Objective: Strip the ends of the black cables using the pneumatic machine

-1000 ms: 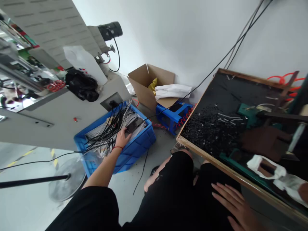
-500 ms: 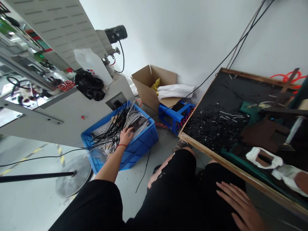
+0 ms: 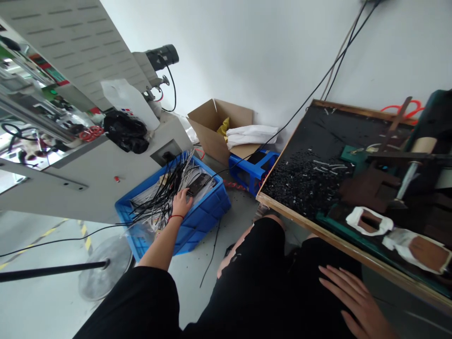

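My left hand [image 3: 181, 203], with a red string at the wrist, reaches into a blue plastic crate [image 3: 208, 207]. Its fingers are bent at the near edge of a dark flat piece [image 3: 198, 184]; what they grip is too small to make out. Beside the fingers, long black strips [image 3: 165, 193] lie in a loose bundle with thin whitish strips [image 3: 188, 170] and clear plastic bags. On my black-clad thigh rests my right hand [image 3: 349, 294], its fingers stretched out and holding nothing.
A wood-edged bench [image 3: 339, 240] at right carries black scraps [image 3: 300, 188] and a dark clamp-like device [image 3: 384, 183]. Behind the crate are a cardboard box [image 3: 208, 132] and a blue stool [image 3: 252, 167]. A grey machine [image 3: 88, 172] and round metal base [image 3: 97, 278] stand left.
The view has shifted slightly, so the bench and machine appear a little further left. My left hand stays in the crate with its fingers slightly shifted; my right hand remains on the thigh.
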Motion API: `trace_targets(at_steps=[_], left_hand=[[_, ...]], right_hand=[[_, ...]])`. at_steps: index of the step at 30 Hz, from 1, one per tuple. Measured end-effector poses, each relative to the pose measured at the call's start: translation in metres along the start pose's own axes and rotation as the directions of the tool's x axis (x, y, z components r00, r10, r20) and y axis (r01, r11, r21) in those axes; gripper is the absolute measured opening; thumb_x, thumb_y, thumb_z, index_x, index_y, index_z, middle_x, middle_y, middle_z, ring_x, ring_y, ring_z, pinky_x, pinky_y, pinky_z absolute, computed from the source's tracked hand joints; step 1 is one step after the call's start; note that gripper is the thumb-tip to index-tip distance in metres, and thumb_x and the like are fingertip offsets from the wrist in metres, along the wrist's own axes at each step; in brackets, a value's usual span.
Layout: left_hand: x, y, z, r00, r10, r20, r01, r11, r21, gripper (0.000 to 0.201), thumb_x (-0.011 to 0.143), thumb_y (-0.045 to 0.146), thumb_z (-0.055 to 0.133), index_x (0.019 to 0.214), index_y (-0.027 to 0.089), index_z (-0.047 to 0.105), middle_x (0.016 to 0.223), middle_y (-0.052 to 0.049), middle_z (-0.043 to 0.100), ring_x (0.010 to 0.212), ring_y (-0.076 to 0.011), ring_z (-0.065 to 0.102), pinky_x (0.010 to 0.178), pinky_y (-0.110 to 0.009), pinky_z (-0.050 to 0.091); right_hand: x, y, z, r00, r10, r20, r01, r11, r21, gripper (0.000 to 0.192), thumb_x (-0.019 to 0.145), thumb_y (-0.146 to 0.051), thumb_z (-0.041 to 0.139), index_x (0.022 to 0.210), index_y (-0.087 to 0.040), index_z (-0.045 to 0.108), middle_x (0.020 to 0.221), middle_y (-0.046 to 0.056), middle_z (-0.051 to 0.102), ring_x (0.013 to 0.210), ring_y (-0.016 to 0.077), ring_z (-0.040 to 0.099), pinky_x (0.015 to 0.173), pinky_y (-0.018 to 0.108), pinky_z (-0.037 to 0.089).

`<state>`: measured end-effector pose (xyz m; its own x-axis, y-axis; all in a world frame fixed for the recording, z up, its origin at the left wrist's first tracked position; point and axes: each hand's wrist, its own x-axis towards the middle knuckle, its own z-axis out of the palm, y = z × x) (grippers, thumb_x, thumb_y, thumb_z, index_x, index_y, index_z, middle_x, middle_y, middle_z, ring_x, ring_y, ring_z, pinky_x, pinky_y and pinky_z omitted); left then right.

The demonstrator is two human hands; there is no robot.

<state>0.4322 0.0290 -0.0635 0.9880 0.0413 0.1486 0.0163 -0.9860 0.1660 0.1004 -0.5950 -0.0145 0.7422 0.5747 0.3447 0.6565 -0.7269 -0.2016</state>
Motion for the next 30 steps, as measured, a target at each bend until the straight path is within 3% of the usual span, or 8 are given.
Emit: trace_targets(at_steps=[14, 30], left_hand=[[0.003, 0.022, -0.008, 0.993, -0.113, 0.026, 0.113, 0.993, 0.032, 0.048, 0.101, 0.038, 0.072, 0.144, 0.021, 0.061, 0.149, -0.015, 0.061, 0.127, -0.0352, 0.064, 0.103, -0.060, 0.056], [0.003, 0.025, -0.008, 0.997, -0.083, 0.005, 0.083, 0.996, 0.025, 0.051, 0.100, 0.036, 0.073, 0.147, 0.022, 0.059, 0.155, -0.015, 0.056, 0.130, -0.0366, 0.062, 0.104, -0.061, 0.056]], right_hand=[[-0.005, 0.004, 0.000, 1.000, -0.020, -0.002, 0.020, 1.000, 0.017, 0.069, 0.099, -0.037, 0.049, 0.166, -0.022, 0.047, 0.156, 0.006, 0.065, 0.130, 0.0323, 0.069, 0.118, 0.042, 0.041], [-0.010, 0.005, 0.001, 1.000, 0.009, -0.006, -0.009, 0.998, 0.065, 0.066, 0.103, -0.042, 0.044, 0.166, -0.021, 0.048, 0.156, 0.009, 0.065, 0.132, 0.0336, 0.068, 0.121, 0.044, 0.037]])
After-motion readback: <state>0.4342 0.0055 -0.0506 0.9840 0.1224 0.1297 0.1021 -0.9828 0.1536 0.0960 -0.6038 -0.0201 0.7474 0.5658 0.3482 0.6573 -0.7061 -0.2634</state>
